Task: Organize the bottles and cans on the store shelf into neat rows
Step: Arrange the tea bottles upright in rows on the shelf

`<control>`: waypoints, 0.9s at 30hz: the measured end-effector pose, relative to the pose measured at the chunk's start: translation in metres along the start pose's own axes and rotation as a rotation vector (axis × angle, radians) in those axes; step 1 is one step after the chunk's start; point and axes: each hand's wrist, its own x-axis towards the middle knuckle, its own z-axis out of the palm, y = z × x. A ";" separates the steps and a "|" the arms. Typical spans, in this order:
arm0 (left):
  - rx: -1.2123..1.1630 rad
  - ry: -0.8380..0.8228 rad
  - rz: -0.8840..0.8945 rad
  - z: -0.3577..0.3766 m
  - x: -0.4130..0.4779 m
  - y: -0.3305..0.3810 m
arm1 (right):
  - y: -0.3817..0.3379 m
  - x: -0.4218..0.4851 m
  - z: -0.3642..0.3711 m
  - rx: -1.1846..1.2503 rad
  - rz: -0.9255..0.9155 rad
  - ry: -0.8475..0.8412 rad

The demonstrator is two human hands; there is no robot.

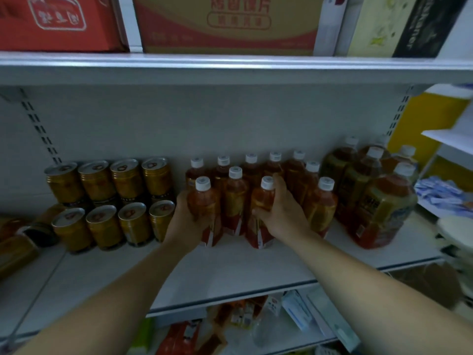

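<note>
On the shelf, at the front of the small-bottle cluster, the left tea bottle is gripped by the left hand, and the right tea bottle by the right hand, fingers curled round each body. Gold cans are ranged in rows just left; large bottles are stood to the right.

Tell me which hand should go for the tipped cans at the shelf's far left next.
Left, probably. The left hand grips the front bottle beside the upright cans, so the tipped cans are closer to it. The right hand holds the middle bottle further right and would have to cross over.
</note>
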 end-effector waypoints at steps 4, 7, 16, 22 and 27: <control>-0.005 -0.092 0.012 0.009 -0.013 -0.001 | -0.004 0.009 -0.002 -0.033 0.038 -0.030; -0.018 -0.070 0.025 0.024 -0.020 0.007 | -0.010 0.008 -0.015 -0.089 -0.040 -0.035; -0.068 -0.087 0.000 0.074 -0.030 0.027 | 0.072 0.004 -0.070 0.071 0.209 0.093; -0.060 -0.055 0.021 0.111 -0.026 0.044 | 0.074 0.006 -0.057 0.154 -0.023 -0.037; 0.168 0.112 -0.075 0.130 -0.021 0.055 | 0.074 0.016 -0.052 0.015 -0.067 0.005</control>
